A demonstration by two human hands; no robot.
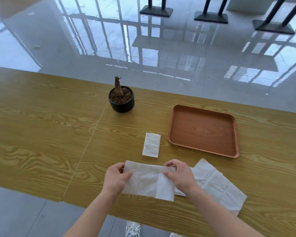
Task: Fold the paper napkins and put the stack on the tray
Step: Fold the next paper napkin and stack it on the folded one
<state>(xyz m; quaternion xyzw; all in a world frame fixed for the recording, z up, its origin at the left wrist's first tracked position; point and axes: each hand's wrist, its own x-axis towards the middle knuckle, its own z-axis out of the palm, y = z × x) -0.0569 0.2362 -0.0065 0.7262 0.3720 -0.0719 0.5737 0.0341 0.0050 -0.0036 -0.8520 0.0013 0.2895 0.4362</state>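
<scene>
Your left hand point(115, 179) and right hand point(179, 176): each grip pinched on white paper napkin point(149, 183), near front edge of yellow wood-grain surface point(41, 134). Folded white napkin point(151, 145) beside empty brown rectangular tray point(203, 130).

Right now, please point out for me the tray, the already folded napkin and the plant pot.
tray point(203, 115), head view, on the far rim.
folded napkin point(151, 145), head view, on the middle of its top face.
plant pot point(121, 106), head view, on the black front wall.

head view | high, facing forward-down | table point(41, 134) close below
</scene>
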